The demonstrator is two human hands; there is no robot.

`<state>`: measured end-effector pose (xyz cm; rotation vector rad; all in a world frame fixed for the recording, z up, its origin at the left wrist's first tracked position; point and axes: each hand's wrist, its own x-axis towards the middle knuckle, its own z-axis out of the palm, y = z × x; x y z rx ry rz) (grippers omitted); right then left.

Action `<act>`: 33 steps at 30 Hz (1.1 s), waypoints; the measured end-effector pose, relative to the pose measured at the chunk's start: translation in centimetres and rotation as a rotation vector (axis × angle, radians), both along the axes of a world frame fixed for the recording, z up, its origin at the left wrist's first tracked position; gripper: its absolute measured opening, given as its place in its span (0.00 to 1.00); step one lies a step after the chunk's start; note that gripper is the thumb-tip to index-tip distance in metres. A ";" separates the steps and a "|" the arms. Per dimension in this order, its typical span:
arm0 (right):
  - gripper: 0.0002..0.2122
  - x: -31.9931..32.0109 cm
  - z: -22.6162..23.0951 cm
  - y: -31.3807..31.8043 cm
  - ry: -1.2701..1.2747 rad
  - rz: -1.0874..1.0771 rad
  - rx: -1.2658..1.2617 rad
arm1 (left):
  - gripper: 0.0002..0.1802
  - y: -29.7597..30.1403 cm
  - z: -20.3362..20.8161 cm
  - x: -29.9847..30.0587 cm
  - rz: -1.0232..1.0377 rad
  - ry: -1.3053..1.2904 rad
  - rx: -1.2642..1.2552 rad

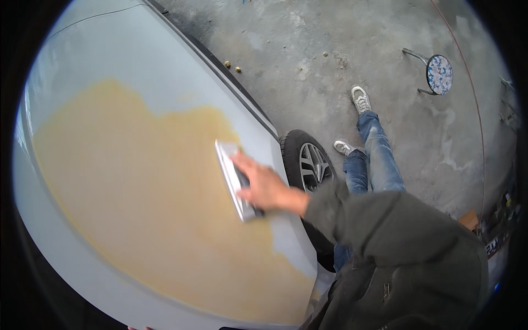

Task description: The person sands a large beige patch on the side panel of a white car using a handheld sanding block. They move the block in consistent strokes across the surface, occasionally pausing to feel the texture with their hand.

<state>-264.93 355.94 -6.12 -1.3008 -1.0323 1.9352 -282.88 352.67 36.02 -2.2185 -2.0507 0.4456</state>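
Note:
My right hand [269, 190] is closed around a long, pale sanding block [231, 179] with a dark upper part. The block lies flat on a white car body panel [88, 44], over the right-hand part of a wide patch of yellowish-tan filler [137, 181]. Motion slightly blurs the hand. The patch looks smooth, with soft uneven edges fading into the white paint. At the bottom edge of the view, a sliver of pinkish fingertips [138, 328] shows by the panel's rim, probably my left hand; the rest of it is cut off.
A car wheel [312, 165] with a black tyre stands beside the panel. My jeans [379, 146] and white sneakers [360, 100] are on the grey concrete floor [308, 33]. A round patterned stool [440, 75] and a red hose or cable [474, 93] lie farther right, with a cardboard box [469, 220] below.

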 end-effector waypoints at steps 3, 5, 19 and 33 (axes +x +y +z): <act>0.41 0.3 -2.9 1.8 -0.024 -0.005 -0.050 | 0.41 0.7 -0.5 -0.4 -0.010 -0.028 0.004; 0.41 0.1 -0.7 -2.4 -0.006 0.016 0.031 | 0.41 0.0 -0.4 -0.2 0.002 0.008 -0.004; 0.41 1.9 -2.2 -1.0 0.036 0.092 -0.033 | 0.42 -0.4 0.1 0.0 0.015 0.025 0.006; 0.41 1.2 -2.6 0.1 0.039 0.003 -0.074 | 0.42 0.4 -0.4 -0.2 0.023 0.008 0.005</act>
